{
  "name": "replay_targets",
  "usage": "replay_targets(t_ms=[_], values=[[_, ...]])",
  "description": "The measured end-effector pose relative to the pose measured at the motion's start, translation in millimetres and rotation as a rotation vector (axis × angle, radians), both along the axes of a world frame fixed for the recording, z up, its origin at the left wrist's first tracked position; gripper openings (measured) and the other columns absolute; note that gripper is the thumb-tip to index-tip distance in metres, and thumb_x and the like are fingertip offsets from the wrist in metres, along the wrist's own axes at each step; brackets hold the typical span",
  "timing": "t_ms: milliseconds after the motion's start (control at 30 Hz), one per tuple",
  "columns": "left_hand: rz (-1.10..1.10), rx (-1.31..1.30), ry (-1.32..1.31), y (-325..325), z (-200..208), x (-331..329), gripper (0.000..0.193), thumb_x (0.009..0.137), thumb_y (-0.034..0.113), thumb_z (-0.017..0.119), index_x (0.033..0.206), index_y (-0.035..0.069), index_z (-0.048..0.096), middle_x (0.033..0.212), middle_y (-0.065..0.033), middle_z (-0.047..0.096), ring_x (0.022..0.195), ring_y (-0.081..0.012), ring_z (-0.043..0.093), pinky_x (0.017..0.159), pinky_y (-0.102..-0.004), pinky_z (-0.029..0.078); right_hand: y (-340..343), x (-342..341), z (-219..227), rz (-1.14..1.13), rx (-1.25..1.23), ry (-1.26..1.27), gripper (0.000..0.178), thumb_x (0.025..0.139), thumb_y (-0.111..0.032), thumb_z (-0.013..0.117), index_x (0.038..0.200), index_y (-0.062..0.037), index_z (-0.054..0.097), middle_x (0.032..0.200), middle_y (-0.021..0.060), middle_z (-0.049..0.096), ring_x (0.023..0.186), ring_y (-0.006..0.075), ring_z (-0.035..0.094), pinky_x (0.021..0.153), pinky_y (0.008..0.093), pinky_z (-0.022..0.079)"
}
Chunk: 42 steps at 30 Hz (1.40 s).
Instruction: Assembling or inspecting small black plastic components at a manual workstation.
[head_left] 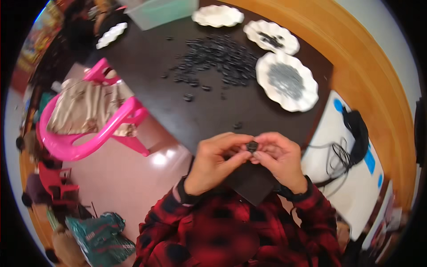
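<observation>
Over the near edge of the dark table (151,100), my left hand (214,158) and my right hand (284,159) meet, with fingertips closed around one small black rounded piece (252,146). Its exact kind is too small and blurred to tell. Just beyond my fingers lies another dark piece (238,125). A wide heap of similar black pieces (222,58) spreads across the table farther off. At the right, a scalloped white plate (308,100) carries many small grey bits (287,80). Behind it, a second white plate (291,43) holds a few black pieces.
A bare-looking white plate (218,16) and a translucent greenish bin (162,13) stand at the far edge. To the left is a pink chair (73,150) with a beige cushion; below it, a teal plastic bag (100,238). Black cables (339,158) lie on a white surface at right.
</observation>
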State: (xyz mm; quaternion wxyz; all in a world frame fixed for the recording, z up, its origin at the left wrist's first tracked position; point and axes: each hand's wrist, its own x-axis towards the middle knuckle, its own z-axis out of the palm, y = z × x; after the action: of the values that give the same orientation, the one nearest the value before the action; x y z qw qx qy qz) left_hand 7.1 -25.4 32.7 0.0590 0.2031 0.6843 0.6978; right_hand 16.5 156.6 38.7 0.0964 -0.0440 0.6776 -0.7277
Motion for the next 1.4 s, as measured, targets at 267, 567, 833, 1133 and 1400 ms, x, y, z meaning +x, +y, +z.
replay_targets(t_ms=[267,567,833,1133,1400], values=[[-0.111,0.256,-0.238,14.6,-6.1,9.8,0.029,0.081,-0.005,0.06,0.109,-0.003,0.058,0.09,-0.0057,0.059,0.076,-0.0106,0.059,0.068,-0.0204,0.05,14.8,21.3,-5.9,0.003,0.125,0.297,0.026,0.078,0.013,0.055,0.103,0.0043,0.052,0.093,0.008,0.055,0.083,0.014,0.061,0.073,0.0241,0.051],[-0.155,0.357,-0.354,24.4,-2.1,30.2,0.028,0.081,-0.006,0.06,0.108,-0.004,0.057,0.087,-0.0086,0.062,0.075,-0.0123,0.06,0.067,-0.0222,0.051,17.5,46.5,1.8,-0.107,0.111,0.354,0.022,0.077,0.006,0.061,0.099,0.0038,0.057,0.084,0.0072,0.058,0.073,0.0116,0.06,0.064,0.0216,0.051],[-0.134,0.303,-0.246,30.1,-8.2,33.9,0.028,0.079,-0.007,0.061,0.107,-0.005,0.058,0.086,-0.0097,0.063,0.074,-0.013,0.062,0.066,-0.0224,0.053,32.5,46.0,-0.2,0.012,0.057,0.33,0.024,0.081,0.009,0.056,0.104,0.0053,0.058,0.09,0.0093,0.058,0.075,0.0132,0.061,0.067,0.0221,0.051],[-0.116,0.257,-0.211,31.2,-5.5,35.2,0.026,0.081,-0.005,0.06,0.107,-0.004,0.059,0.086,-0.008,0.063,0.074,-0.0115,0.061,0.065,-0.0218,0.052,31.9,47.8,-4.1,0.008,-0.011,0.29,0.025,0.082,0.009,0.055,0.106,0.0059,0.056,0.094,0.0116,0.057,0.077,0.0154,0.061,0.069,0.0236,0.052],[-0.095,0.275,-0.203,32.8,-6.4,36.0,0.025,0.081,-0.004,0.06,0.106,-0.004,0.059,0.086,-0.0079,0.063,0.075,-0.0116,0.061,0.065,-0.0218,0.052,29.3,48.4,-2.5,-0.018,0.01,0.291,0.024,0.082,0.009,0.055,0.106,0.0066,0.056,0.094,0.0119,0.057,0.08,0.0161,0.061,0.071,0.024,0.052]])
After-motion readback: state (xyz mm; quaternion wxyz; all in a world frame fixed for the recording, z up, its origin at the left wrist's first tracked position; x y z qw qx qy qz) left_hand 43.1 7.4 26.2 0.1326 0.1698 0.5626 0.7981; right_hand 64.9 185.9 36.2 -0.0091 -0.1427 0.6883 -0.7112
